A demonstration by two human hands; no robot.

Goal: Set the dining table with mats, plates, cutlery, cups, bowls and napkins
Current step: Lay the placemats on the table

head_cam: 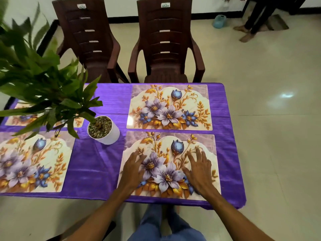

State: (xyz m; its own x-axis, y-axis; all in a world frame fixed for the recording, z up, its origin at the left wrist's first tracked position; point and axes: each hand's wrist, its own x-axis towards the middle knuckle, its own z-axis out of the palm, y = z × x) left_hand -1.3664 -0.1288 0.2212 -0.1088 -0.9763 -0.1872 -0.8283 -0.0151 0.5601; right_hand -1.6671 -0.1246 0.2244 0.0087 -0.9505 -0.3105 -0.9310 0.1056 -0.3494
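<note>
A floral mat (166, 141) with purple and blue flowers lies at the near right of the purple-clothed table (227, 119). My left hand (132, 168) rests flat on its left part, fingers spread. My right hand (199, 166) lies flat on its right part, fingers straight. A second mat (169, 107) sits just beyond it, a third mat (33, 162) at the near left, and a fourth mat (20, 117) at the far left, mostly hidden by leaves. No plates, cutlery, cups, bowls or napkins are in view.
A leafy plant in a white pot (106, 131) stands mid-table between the mats. Two brown plastic chairs (166, 49) stand at the far side. A person's bare feet (245, 33) and a light blue object (219, 20) are on the tiled floor, far right.
</note>
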